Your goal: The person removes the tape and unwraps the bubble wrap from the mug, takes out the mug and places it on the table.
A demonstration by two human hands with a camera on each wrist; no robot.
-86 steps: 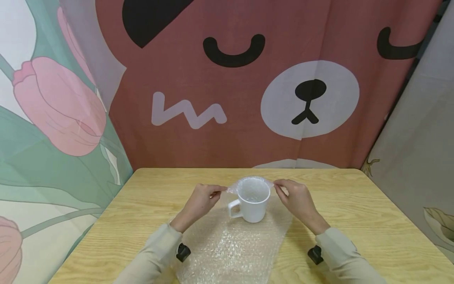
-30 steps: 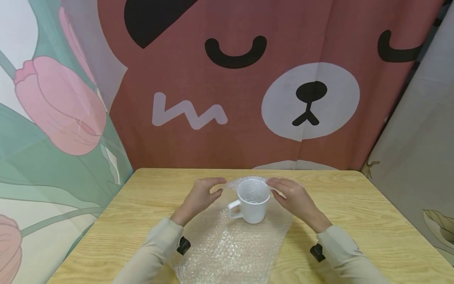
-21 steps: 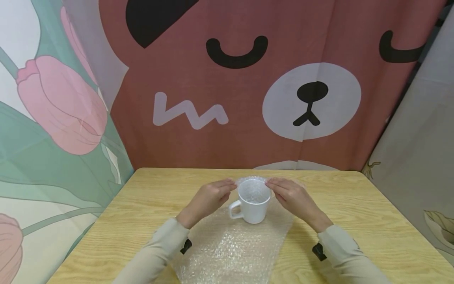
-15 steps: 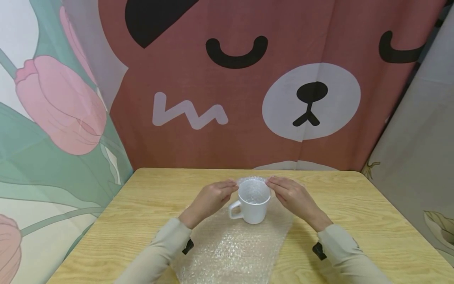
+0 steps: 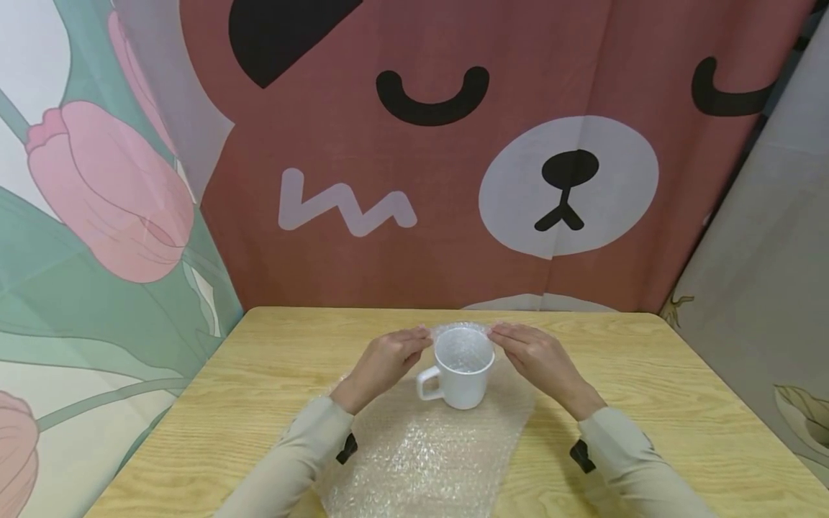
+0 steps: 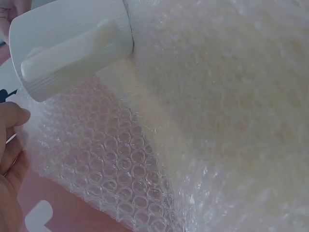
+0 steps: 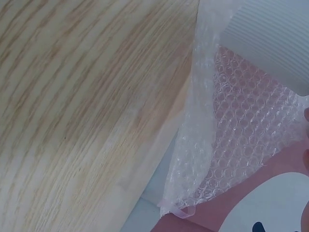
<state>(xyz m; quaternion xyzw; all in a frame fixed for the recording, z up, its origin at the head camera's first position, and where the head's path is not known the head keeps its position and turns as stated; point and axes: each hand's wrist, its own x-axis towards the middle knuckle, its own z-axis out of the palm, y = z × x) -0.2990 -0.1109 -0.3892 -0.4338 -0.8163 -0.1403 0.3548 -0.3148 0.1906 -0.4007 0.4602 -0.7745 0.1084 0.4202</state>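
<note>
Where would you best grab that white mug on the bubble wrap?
Probably by the handle of the mug: it sticks out toward the person's left, clear of the bubble wrap raised behind the rim. Come in from the left at table level; the mug stands upright.

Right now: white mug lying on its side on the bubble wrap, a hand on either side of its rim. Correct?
Not quite. The head view shows the white mug standing upright on the bubble wrap, mouth up and handle toward the left hand. The rest holds: the right hand is at the other side of the rim.
</note>
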